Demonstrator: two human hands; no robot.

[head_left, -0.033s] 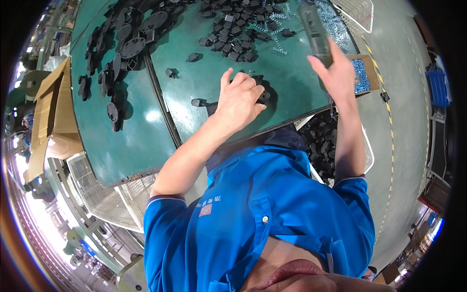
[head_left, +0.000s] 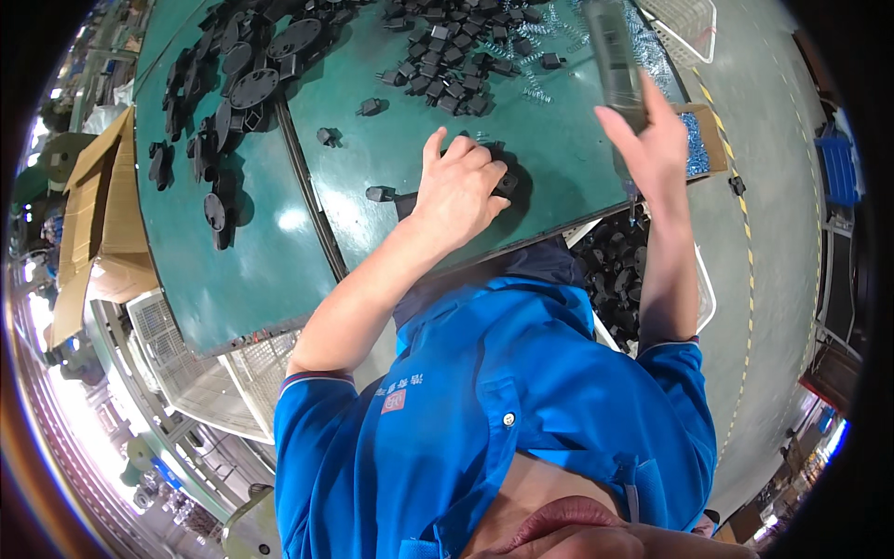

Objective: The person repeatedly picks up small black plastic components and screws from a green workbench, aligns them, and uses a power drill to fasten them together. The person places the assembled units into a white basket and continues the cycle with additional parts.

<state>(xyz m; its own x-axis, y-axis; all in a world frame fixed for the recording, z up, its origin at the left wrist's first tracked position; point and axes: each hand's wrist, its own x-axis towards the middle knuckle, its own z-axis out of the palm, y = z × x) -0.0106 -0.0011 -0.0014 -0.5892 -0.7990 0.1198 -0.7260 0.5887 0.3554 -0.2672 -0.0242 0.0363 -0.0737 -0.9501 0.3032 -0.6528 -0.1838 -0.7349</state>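
Note:
My left hand (head_left: 458, 191) is closed over a black plastic part (head_left: 507, 183) on the green worktable (head_left: 391, 247). Its fingers hide most of that part. Over the table's right side, my right hand (head_left: 654, 149) grips a powered screwdriver (head_left: 615, 70) with a long dark grey-green body. The screwdriver's bit (head_left: 633, 212) points toward me and stays apart from the part. A small black block (head_left: 380, 194) lies left of my left wrist. Two more loose blocks rest farther away, among them one by the table seam (head_left: 328, 137).
Black oval-topped parts (head_left: 254, 89) cover the far left. Small black blocks (head_left: 438, 79) are heaped at the back, beside loose springs (head_left: 535, 91). A carton of bluish screws (head_left: 694, 144) adjoins the right edge. Below it stands a white basket (head_left: 710, 293) of black parts. An open carton (head_left: 116, 224) is at left.
My right hand and the screwdriver have shifted slightly to the right. My left hand stays on the black part.

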